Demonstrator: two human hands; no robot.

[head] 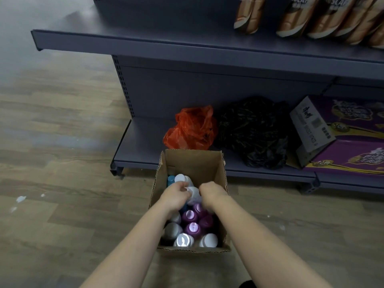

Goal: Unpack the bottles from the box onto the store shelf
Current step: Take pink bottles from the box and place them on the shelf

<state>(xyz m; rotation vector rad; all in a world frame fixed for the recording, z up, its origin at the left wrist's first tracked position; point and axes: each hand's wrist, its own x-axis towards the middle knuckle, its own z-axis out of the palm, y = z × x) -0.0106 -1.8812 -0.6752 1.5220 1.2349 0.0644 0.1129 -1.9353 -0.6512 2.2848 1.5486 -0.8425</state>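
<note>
A cardboard box on the floor holds upright white and purple bottles. Left hand and right hand curl their fingers round one white bottle.

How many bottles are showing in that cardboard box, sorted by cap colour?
White or grey caps: 6
Purple caps: 4
Blue caps: 1
Total: 11 in view. The left hand grips one white bottle; it and the right hand may hide more.
</note>
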